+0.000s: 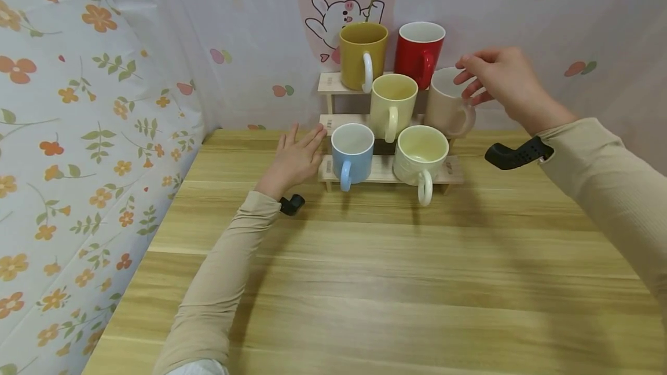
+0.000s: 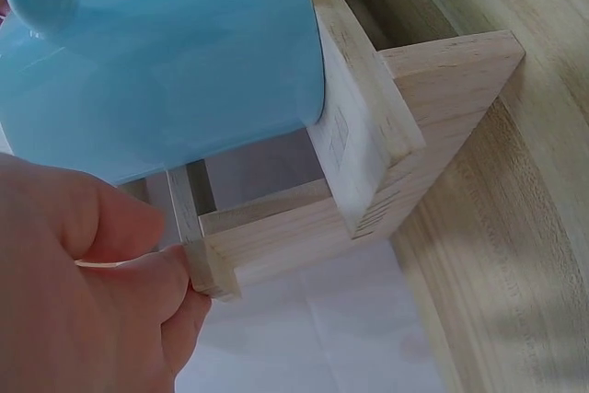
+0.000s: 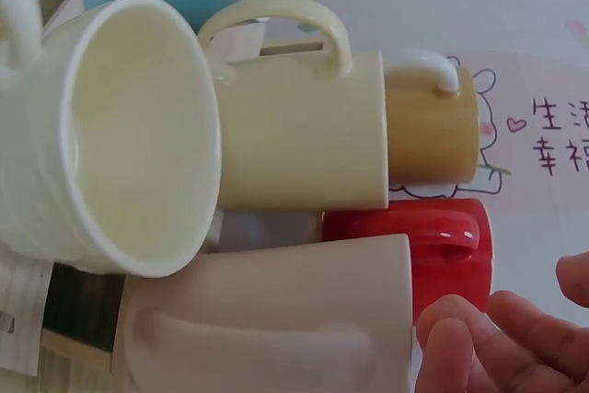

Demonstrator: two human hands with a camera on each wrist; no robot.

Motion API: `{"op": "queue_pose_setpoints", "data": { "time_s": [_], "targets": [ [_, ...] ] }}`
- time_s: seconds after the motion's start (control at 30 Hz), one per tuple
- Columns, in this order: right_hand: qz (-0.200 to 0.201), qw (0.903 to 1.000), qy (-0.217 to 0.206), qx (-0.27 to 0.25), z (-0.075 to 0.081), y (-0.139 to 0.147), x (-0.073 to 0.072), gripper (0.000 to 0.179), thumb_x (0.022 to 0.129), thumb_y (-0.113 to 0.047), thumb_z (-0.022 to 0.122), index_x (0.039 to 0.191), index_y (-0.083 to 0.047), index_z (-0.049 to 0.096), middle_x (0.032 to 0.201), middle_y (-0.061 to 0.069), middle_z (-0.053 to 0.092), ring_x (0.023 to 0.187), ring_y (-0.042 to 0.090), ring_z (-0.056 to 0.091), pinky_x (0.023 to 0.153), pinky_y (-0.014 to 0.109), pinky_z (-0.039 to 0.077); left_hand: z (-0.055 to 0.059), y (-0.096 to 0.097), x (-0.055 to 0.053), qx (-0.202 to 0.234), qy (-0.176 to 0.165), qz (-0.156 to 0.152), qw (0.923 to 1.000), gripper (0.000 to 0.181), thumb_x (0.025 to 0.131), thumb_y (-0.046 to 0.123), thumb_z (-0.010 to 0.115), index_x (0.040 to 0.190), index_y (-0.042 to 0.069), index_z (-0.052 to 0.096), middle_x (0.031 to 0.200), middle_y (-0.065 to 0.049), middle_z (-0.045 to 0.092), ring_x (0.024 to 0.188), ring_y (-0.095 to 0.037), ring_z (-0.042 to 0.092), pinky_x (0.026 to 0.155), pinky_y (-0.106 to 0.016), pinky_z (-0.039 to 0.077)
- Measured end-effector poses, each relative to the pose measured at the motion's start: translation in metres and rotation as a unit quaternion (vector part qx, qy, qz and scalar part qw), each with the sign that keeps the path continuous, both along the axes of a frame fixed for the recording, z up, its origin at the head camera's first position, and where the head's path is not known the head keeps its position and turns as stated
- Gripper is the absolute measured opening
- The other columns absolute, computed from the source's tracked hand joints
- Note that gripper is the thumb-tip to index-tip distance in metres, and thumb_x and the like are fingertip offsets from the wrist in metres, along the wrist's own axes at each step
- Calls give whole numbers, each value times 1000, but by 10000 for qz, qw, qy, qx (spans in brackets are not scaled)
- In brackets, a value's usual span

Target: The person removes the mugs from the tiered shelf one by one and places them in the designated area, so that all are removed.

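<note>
A stepped wooden rack holds several mugs by the patterned cloth. My left hand reaches to the rack's left side, and its fingertips touch the end of a shelf board beside the blue mug. Over at the right, my right hand hovers by the rim of the pale pink-beige mug, fingers loosely bent and holding nothing. The red mug stands beyond those fingers. A yellow mug sits on the middle step, left of the pink-beige one.
On the lowest step a cream mug stands right of the blue one, handle pointing forward. A mustard mug with a white handle is on the top step. Wooden tabletop extends in front. Flowered cloth hangs along the left.
</note>
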State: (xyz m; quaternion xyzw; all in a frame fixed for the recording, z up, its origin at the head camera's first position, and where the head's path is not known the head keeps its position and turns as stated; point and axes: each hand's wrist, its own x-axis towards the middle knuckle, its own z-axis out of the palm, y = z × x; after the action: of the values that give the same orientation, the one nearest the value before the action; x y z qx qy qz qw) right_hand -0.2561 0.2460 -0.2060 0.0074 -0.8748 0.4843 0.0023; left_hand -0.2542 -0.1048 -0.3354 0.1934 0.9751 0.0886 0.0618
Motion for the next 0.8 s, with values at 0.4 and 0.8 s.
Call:
{"op": "queue_pose_setpoints", "data": {
  "time_s": [0.4, 0.8],
  "targets": [
    [-226, 9953, -592, -733, 8, -20, -25, 27, 96, -36, 51, 106, -12, 57, 73, -9, 67, 59, 11, 67, 55, 24, 56, 0, -1, -1, 57, 13, -9, 10000, 55, 101, 30, 25, 155, 23, 14, 161, 10, 6, 146, -37, -10, 116, -58, -1],
    [-168, 9790, -1033, -1752, 4, -35, -39, 38, 96, -31, 52, 119, -1, 49, 76, 2, 66, 52, 18, 66, 53, 27, 56, -1, -1, 1, 103, 99, -81, 9999, 56, 100, 30, 24, 155, 21, 15, 161, 7, 7, 146, -39, -8, 116, -60, 1]
  ]
}}
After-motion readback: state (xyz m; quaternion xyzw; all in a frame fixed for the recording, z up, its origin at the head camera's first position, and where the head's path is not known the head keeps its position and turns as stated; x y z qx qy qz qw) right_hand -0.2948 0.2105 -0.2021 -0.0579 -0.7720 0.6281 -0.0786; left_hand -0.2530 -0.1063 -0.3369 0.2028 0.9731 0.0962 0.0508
